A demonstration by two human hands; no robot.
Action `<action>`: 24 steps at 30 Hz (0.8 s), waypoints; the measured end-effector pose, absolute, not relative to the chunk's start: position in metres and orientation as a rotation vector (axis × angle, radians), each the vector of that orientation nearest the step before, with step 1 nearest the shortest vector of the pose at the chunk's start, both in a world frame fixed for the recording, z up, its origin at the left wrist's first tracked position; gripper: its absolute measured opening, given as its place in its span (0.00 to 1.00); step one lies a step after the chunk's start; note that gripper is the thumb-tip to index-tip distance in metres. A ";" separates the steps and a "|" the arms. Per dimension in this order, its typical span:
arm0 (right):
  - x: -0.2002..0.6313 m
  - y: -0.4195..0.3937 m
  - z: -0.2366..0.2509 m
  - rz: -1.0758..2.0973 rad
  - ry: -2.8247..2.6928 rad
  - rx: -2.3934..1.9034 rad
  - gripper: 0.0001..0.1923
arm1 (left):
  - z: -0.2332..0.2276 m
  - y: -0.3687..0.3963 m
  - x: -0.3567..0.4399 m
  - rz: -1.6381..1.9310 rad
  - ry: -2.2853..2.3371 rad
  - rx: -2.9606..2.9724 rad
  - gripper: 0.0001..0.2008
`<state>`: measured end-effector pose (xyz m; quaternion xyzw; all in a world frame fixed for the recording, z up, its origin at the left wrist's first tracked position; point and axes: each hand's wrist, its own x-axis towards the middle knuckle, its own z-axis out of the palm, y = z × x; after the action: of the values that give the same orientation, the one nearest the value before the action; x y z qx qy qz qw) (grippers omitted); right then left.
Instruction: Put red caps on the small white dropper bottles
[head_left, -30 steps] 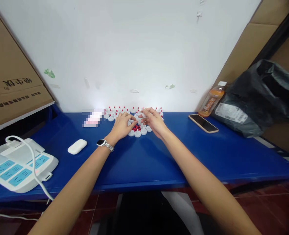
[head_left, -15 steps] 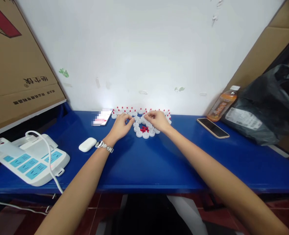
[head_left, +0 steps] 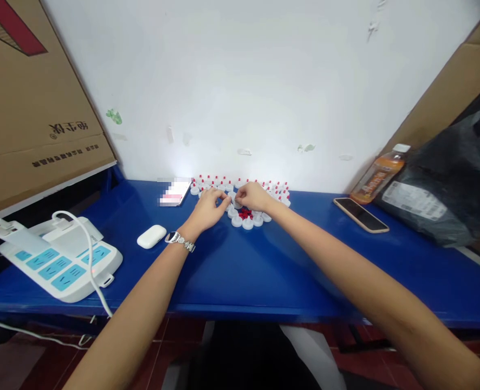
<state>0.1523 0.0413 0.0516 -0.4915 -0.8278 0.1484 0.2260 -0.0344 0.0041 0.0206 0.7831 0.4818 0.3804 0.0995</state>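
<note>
Right hand (head_left: 255,196) has slid in toward the left hand (head_left: 208,208) since half a second ago, so the gap between their fingertips is narrower now. Its thumb and fingers are bunched together over some plain white caps (head_left: 247,223), but can't tell if they're pinching anything. Left one is loosely curled, thumb right by the same caps, and again can't tell if it's gripping one. Those caps sit on the blue surface (head_left: 240,276) around a little pile of red pieces (head_left: 246,214). Behind the hands, near the wall (head_left: 232,86), are white caps with red tips (head_left: 194,189). Phone (head_left: 361,214) and orange bottle (head_left: 377,177) are over on the right
</note>
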 end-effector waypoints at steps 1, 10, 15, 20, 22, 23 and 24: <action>0.152 0.040 0.052 0.409 -2.290 -1.352 0.09 | 0.021 0.004 -0.035 1.131 1.430 2.311 0.12; 0.154 0.048 0.044 0.439 -2.271 -1.438 0.08 | 0.024 0.001 -0.033 1.127 1.442 2.300 0.12; 0.152 0.049 0.053 0.346 -2.218 -1.498 0.09 | 0.025 0.006 -0.044 1.162 1.507 2.285 0.12; 0.149 0.069 0.059 0.209 -2.164 -1.579 0.12 | 0.021 0.014 -0.063 1.210 1.628 2.134 0.08; 0.143 0.080 0.058 0.170 -2.179 -1.637 0.12 | 0.017 0.014 -0.064 1.175 1.652 2.108 0.07; 0.138 0.086 0.057 0.151 -2.183 -1.668 0.12 | 0.015 0.013 -0.062 1.152 1.660 2.102 0.06; 0.133 0.092 0.056 0.138 -2.180 -1.702 0.13 | 0.013 0.012 -0.061 1.125 1.663 2.101 0.05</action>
<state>0.1335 0.0919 0.0555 -0.6040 -0.7736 0.0490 0.1852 -0.0606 0.0124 0.0128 0.7178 0.5685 0.3844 0.1175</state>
